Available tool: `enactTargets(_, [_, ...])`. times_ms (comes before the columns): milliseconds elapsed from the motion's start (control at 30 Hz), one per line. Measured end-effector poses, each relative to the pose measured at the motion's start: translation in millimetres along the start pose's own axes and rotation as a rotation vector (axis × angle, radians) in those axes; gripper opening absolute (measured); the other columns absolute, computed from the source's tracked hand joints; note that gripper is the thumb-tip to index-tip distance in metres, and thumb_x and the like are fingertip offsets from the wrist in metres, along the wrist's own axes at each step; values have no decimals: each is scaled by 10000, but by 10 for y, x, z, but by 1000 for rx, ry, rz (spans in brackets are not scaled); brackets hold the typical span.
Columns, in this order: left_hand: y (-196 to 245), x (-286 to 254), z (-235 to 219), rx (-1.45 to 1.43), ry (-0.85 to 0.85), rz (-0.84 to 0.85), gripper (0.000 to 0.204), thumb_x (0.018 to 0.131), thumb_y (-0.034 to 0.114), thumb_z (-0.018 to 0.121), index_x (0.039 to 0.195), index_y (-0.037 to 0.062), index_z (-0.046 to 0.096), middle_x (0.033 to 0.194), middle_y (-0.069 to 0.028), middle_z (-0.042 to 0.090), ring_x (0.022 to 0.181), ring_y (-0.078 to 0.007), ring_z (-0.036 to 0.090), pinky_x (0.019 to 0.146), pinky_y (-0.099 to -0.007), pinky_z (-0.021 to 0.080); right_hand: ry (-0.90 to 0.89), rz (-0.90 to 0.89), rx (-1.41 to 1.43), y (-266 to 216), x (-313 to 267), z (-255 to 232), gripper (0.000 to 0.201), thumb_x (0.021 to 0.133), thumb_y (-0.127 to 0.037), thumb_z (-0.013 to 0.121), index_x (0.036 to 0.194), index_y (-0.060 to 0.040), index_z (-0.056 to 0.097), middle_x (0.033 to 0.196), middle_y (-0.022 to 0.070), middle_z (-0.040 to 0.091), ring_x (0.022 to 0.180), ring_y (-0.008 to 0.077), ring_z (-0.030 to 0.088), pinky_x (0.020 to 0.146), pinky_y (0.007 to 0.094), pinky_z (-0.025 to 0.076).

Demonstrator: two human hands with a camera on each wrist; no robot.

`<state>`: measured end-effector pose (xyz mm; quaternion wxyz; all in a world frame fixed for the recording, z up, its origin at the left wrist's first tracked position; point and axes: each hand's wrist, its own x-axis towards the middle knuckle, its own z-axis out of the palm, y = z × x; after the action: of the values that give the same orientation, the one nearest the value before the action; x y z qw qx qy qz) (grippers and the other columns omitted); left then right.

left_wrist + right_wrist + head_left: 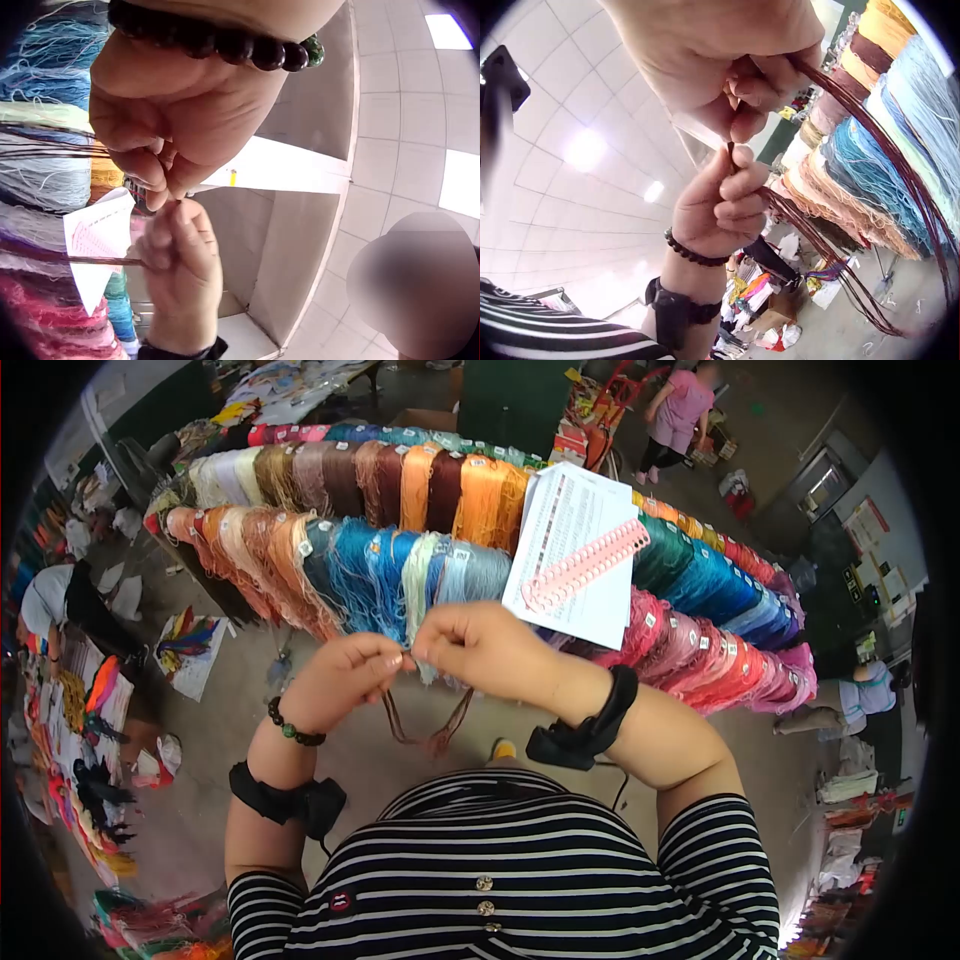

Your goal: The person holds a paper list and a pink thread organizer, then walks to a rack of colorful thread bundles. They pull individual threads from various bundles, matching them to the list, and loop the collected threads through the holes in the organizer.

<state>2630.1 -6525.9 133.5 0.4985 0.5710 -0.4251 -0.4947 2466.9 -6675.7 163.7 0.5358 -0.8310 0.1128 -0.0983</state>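
Dark reddish-brown threads [885, 146] run between the two hands and hang down in a loop, seen also as brown strands [437, 742] below the hands in the head view. My left hand [345, 678], with a beaded bracelet, pinches the threads between thumb and curled fingers. Fingertip to fingertip with it, my right hand [490, 655] pinches the same bundle. In the right wrist view a short dark piece of thread shows between the left hand [724, 199] and the right hand [727, 82]. The hands are in front of the racks of coloured skeins [385, 575].
Racks hold rows of orange, blue, green and pink skeins [690, 650]. Papers [575, 505] with a pink comb-like strip [590, 568] lie on top. A person in pink [680, 410] stands at the back; others are at the left and right. Bundles cover the floor at left.
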Motion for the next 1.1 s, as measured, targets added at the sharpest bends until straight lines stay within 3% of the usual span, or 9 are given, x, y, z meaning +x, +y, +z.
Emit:
enactTargets(133, [-224, -46, 38, -51, 49, 37, 202, 953, 240, 565, 964, 53, 641, 640, 47, 504, 560, -44, 443, 527, -178, 341, 91, -39, -26, -195, -7, -190, 109, 906, -119, 629, 869, -17, 638, 691, -47, 559, 653, 22, 484, 585, 202, 410])
enactTargets(367, [-1594, 23, 177, -32, 221, -156, 230, 968, 249, 542, 972, 48, 655, 706, 32, 559, 600, -52, 503, 547, -206, 403, 206, 16, 172, -775, -153, -678, 188, 900, -218, 634, 823, -47, 628, 658, -19, 596, 582, 52, 517, 532, 215, 407])
enactTargets(533, [-2073, 313, 444, 29, 270, -167, 253, 991, 222, 472, 1005, 31, 638, 711, 25, 574, 613, -67, 528, 575, -213, 430, 247, -104, 305, -1034, -209, -1043, 219, 882, -260, 634, 722, -112, 611, 648, -43, 579, 554, 35, 485, 525, 185, 354])
enactTargets(567, [-2131, 373, 486, 16, 281, -165, 263, 996, 222, 461, 1006, 26, 636, 720, 21, 578, 617, -71, 534, 581, -218, 437, 265, -154, 293, -1048, -205, -1106, 161, 927, -242, 595, 859, -98, 615, 641, -50, 537, 531, 18, 445, 451, 169, 268])
enactTargets(800, [-2175, 605, 675, 16, 218, -381, 240, 980, 232, 490, 1071, 56, 625, 902, -30, 655, 772, -118, 612, 647, -256, 490, 219, -128, 478, -1420, -330, -1400, 198, 921, -219, 604, 780, -80, 605, 650, -11, 567, 561, 70, 483, 497, 201, 330])
enactTargets(900, [-2858, 715, 412, 190, 50, -327, 337, 908, 247, 578, 1165, 29, 573, 957, -75, 661, 766, -184, 651, 679, -315, 521, 250, -147, 394, -1439, -350, -1409, 199, 922, -226, 606, 781, -85, 608, 646, -24, 561, 555, 58, 474, 490, 194, 323])
enactTargets(967, [-2457, 668, 288, 1113, 80, -97, 384, 867, 173, 610, 1214, 16, 561, 1005, -91, 664, 809, -224, 654, 747, -340, 525, 250, -117, 265, -1369, -317, -1343, 187, 921, -234, 603, 811, -84, 623, 647, -38, 550, 543, 45, 457, 476, 187, 318])
enactTargets(1033, [-1881, 786, 272, 967, 458, 436, 420, 889, 193, 575, 1266, 11, 537, 1007, -60, 658, 784, -169, 632, 751, -284, 510, 180, -163, 195, -1156, -306, -1251, 190, 899, -265, 640, 866, -80, 665, 666, -46, 559, 543, 18, 450, 477, 163, 319])
enactTargets(1100, [-678, 699, 634, 188, 375, 259, 392, 933, 247, 540, 1239, 2, 559, 992, -47, 655, 713, -99, 580, 653, -226, 470, 132, -96, 153, -1031, -336, -1143, 191, 855, -204, 652, 778, -32, 681, 677, 2, 633, 592, 69, 552, 534, 204, 423])
